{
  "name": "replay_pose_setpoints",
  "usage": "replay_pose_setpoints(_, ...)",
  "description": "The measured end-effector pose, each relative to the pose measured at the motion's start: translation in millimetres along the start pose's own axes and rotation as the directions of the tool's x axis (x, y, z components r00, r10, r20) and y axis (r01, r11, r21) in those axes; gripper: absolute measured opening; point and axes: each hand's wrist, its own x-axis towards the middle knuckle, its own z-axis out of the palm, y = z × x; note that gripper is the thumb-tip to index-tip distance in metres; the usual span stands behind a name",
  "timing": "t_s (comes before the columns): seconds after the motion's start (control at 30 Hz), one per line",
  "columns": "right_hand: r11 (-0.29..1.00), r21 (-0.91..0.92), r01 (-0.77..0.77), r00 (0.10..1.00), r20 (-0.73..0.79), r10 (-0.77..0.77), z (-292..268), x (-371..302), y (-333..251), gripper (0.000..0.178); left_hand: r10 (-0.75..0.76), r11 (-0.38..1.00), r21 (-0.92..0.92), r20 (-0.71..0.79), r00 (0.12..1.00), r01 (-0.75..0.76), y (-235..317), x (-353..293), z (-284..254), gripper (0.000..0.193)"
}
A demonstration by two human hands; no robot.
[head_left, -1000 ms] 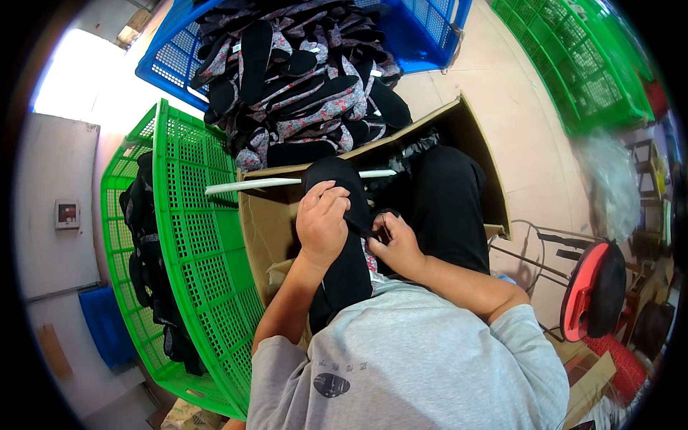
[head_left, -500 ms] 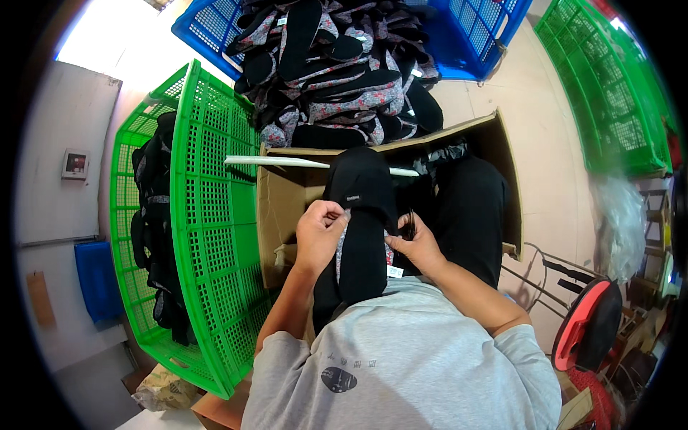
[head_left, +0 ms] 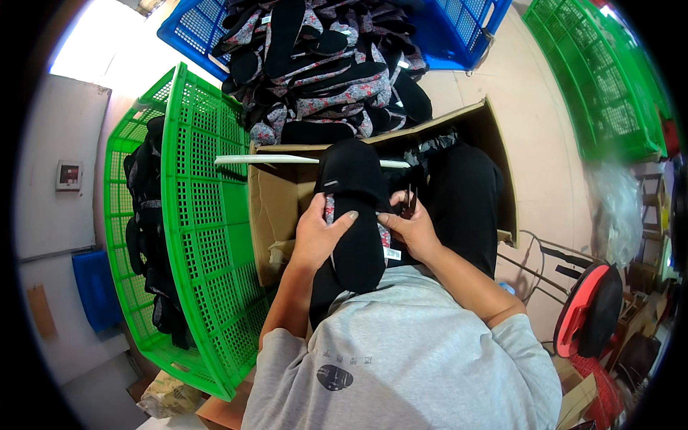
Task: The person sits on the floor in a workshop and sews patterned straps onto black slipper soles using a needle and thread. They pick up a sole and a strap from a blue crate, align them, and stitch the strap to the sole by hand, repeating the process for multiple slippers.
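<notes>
A black slipper [head_left: 357,247] with a grey-and-red floral side and a small white tag lies lengthwise over my lap, its closed toe pointing away from me. My left hand [head_left: 318,233] grips its left edge, thumb pressed on the black insole and fingers hidden beneath. At the right edge, my right hand [head_left: 414,229] pinches the slipper's side near the opening. The same hand also holds small dark thread snips [head_left: 409,204], their tips pointing up and away.
Beyond my knees, an open cardboard box [head_left: 272,208] has a white strip [head_left: 269,159] across it. Behind it are heaped slippers [head_left: 330,79] and a blue crate [head_left: 462,32]. A green crate [head_left: 204,236] with dark slippers stands left; another green crate [head_left: 595,79] stands far right.
My left thumb has moved from the slipper's left rim onto its insole, and the hand now grips that edge. The slipper appears slightly turned, and the snips now show more plainly in my right hand.
</notes>
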Motion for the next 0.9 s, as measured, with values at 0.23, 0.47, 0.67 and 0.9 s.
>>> replay_pose_setpoints(0.23, 0.988, 0.157, 0.01, 0.999, 0.032, -0.015, 3, 0, -20, 0.028, -0.125, 0.512, -0.859, -0.11, 0.986, -0.031, -9, 5, -9, 0.042)
replay_pose_setpoints(0.47, 0.998, 0.01, -0.07, 0.981, 0.185, 0.067, -11, -9, -11, 0.03, -0.29, 0.467, -0.881, -0.233, 0.928, -0.075, -25, 7, -9, 0.039)
replay_pose_setpoints(0.67, 0.989, -0.134, -0.061, 0.974, 0.21, 0.088, -10, -9, -11, 0.038, -0.331, 0.491, -0.864, -0.301, 0.894, -0.109, -33, 8, -5, 0.037)
replay_pose_setpoints(0.9, 0.981, -0.19, -0.028, 0.988, 0.146, 0.056, -13, -11, -11, 0.041, -0.458, 0.7, -0.708, -0.344, 0.82, 0.094, -37, -14, -11, 0.036)
